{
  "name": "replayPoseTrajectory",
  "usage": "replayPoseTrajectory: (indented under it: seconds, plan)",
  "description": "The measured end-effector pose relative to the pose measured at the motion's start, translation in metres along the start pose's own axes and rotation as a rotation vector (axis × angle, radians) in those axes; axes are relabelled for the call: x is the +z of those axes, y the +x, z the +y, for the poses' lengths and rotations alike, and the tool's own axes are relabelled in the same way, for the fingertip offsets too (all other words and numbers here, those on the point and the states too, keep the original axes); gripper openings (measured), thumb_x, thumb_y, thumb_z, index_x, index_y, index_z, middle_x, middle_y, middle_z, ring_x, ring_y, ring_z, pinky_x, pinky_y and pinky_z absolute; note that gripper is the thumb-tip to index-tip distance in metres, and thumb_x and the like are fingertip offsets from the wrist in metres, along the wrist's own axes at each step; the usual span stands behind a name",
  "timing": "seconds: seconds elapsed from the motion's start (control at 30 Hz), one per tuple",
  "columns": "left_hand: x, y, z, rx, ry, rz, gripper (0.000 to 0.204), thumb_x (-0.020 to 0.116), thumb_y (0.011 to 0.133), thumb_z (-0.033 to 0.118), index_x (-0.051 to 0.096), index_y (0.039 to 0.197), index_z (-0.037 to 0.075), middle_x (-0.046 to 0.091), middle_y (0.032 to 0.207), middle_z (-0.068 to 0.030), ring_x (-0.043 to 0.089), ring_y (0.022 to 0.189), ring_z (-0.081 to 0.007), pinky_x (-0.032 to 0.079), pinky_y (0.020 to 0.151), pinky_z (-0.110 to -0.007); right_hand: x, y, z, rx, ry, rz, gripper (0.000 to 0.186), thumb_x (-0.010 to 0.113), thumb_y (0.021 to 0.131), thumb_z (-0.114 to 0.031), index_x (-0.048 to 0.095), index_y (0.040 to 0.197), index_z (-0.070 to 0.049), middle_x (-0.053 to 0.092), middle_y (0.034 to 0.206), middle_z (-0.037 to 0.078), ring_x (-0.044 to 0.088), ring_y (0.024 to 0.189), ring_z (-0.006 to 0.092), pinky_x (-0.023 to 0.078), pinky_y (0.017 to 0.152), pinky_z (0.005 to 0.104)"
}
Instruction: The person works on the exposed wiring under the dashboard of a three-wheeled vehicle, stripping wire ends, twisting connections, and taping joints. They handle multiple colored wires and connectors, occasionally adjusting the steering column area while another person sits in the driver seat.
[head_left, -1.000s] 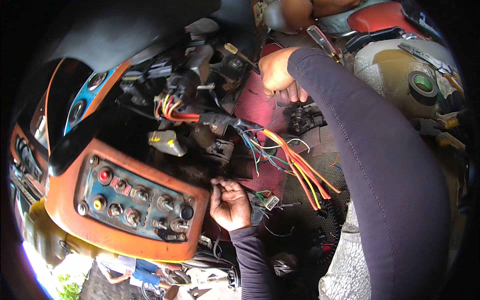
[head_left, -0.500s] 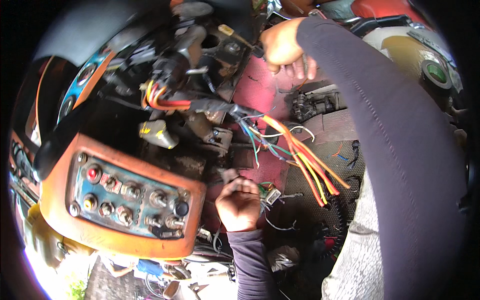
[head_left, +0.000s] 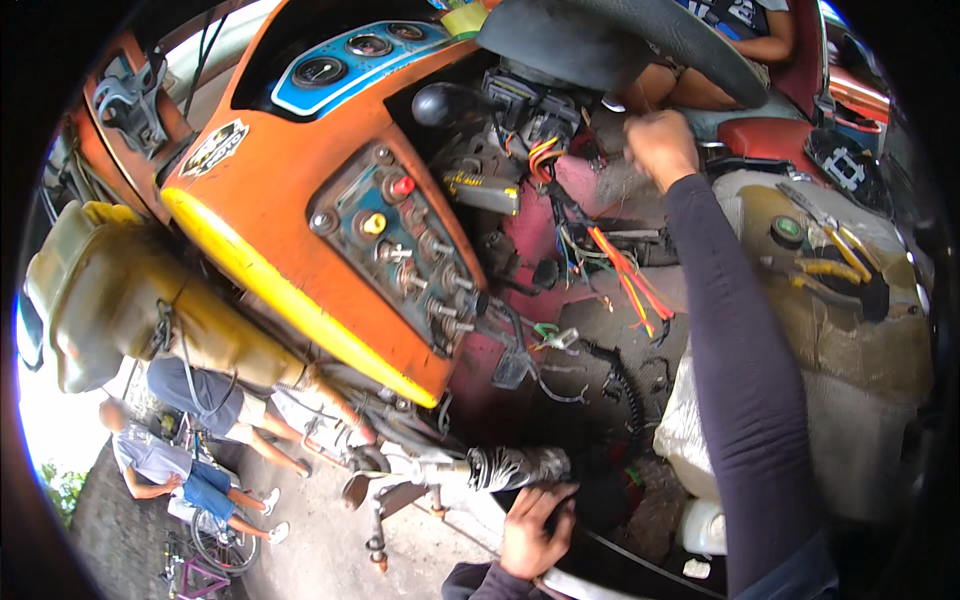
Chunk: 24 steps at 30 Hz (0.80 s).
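My right hand (head_left: 662,148) is below the black steering wheel (head_left: 690,50), seen from the back with its fingers curled in; what they hold, if anything, is hidden. Down at the lower middle, my left hand (head_left: 538,532) bends its fingers over a dark part at the cab's edge, beside a rod end wrapped in pale strips (head_left: 520,468). That part is too dark to name. Between the hands, a bundle of red, orange and yellow wires (head_left: 628,275) hangs loose from the steering column. A white connector (head_left: 563,339) with thin wires lies below it, touched by neither hand.
An orange console (head_left: 330,240) with a switch panel (head_left: 400,250) fills the left. Pliers (head_left: 845,245) and a roll of tape (head_left: 788,232) lie on the worn seat (head_left: 760,215). One person (head_left: 770,40) sits beyond the steering wheel; others (head_left: 165,455) stand outside.
My view has swung, showing more console and the people. My left hand has left the area by the connector for the cab's edge. My right hand's fingers, formerly hanging apart, now curl in.
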<state>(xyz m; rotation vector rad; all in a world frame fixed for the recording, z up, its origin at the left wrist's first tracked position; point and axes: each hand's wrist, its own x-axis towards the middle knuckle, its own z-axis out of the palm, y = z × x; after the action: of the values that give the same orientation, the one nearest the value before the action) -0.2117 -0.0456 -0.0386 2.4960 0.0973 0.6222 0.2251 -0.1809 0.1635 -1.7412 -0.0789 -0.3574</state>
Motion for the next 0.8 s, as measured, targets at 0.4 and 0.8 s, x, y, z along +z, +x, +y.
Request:
replayPoseTrajectory:
  seconds: [0.4,0.8]
  plan:
    - [0.008,-0.027,-0.010,-0.129,0.065,0.275,0.023,0.073,0.083,0.003,0.075,0.106,0.004,0.074,0.096,-0.0155,0.068,0.091,-0.0372,0.054,0.083,-0.043,0.082,-0.213,-0.016,0.001,1.135,0.191,0.010,0.064,0.102,-0.009,0.070,0.097,-0.003,0.054,0.071,-0.005,0.046,0.061,0.0027,0.036,0.053,0.0230]
    - [0.008,-0.028,-0.019,-0.146,-0.053,0.272,0.026,0.070,0.082,0.003,0.076,0.108,0.008,0.071,0.093,-0.0127,0.064,0.090,-0.0382,0.052,0.082,-0.046,0.038,-0.220,-0.024,-0.450,-0.089,-0.388,0.019,0.070,0.089,-0.019,0.075,0.095,-0.002,0.074,0.078,0.016,0.072,0.071,0.0322,0.053,0.066,0.0409]
